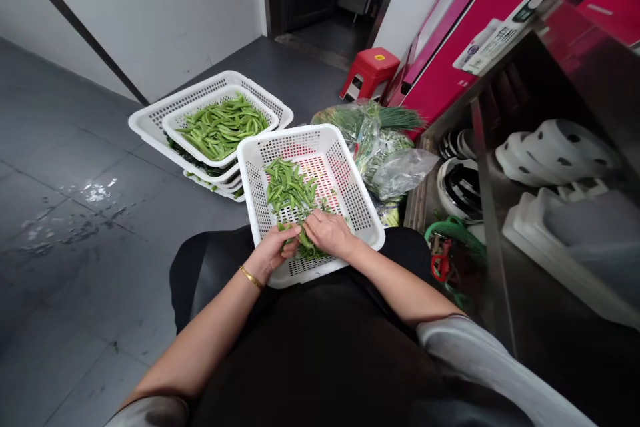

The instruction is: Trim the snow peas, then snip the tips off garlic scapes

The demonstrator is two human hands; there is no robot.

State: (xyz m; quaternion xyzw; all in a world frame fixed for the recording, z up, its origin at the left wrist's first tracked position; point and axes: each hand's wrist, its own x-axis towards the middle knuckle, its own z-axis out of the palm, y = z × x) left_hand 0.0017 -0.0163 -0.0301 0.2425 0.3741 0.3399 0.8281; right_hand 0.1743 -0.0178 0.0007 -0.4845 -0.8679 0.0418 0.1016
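A white plastic basket with perforated walls rests across my lap. Inside it, green pea pods lie in a heap on the left, and small trimmings are scattered toward the middle. Over the near end of the basket, my left hand pinches a pea pod between thumb and fingers. Close beside it, my right hand has its fingers closed at the same pod; its fingertips are partly hidden. More greens lie below the two hands.
Stacked white baskets stand at the left, the top one full of pea pods. Bagged greens lie beyond my basket, near a red stool. At right, a metal shelf holds white containers. Water wets the floor.
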